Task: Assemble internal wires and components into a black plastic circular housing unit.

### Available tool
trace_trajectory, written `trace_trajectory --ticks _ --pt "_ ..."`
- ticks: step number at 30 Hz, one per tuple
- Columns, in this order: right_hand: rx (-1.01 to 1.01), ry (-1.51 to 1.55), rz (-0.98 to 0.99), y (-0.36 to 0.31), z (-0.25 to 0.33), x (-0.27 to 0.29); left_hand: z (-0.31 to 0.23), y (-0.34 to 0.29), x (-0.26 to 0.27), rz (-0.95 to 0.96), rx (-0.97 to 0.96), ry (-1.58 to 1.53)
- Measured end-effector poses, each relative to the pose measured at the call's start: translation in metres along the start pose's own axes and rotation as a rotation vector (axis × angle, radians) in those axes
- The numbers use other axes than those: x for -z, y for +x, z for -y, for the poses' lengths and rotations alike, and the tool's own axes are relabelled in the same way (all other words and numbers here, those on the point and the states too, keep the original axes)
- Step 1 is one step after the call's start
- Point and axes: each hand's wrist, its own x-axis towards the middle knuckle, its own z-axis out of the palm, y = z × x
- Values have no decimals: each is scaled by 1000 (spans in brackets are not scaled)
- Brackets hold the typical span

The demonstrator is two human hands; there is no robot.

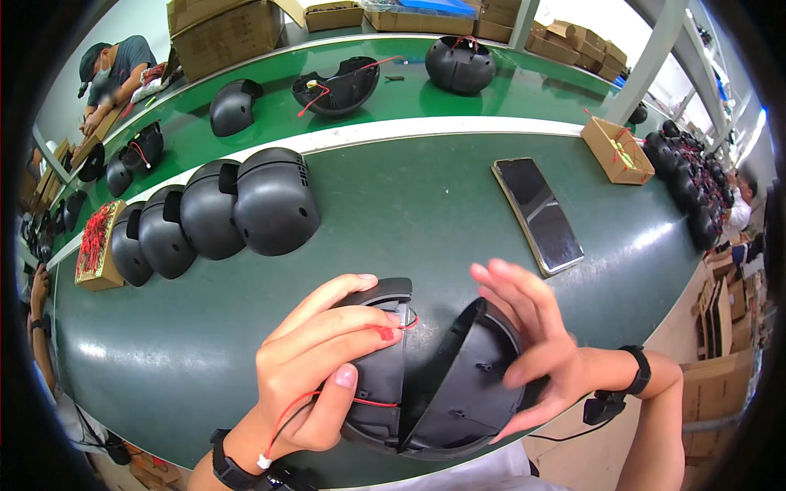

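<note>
In front of me two curved black plastic shell halves meet along their lower edge and stand apart at the top like an opened ball. My left hand (319,368) grips the left shell half (381,372), its fingers pressing a small red connector (386,333) at the inner edge. Red and black wires run from under this hand to a white plug (264,462). Around the right shell half (471,385), tilted with its hollow side showing, is my right hand (544,344). Its thumb lies at the outer side and its slightly blurred fingers are spread about the rim.
Closed black shells (274,204) stand in a row at left, beside a box of red-wired parts (100,245). A phone (539,214) lies at right, near a small cardboard box (618,153). More shells (336,86) sit on the far bench. Another person (115,78) works at far left.
</note>
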Motion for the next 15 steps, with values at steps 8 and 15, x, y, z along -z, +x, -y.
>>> trace_trajectory --ticks 8,15 --pt "-369 288 176 22 -18 12 -2 6 0 114 23 -70" --pt "-448 359 218 23 -21 12 0 5 0 130 34 -85"
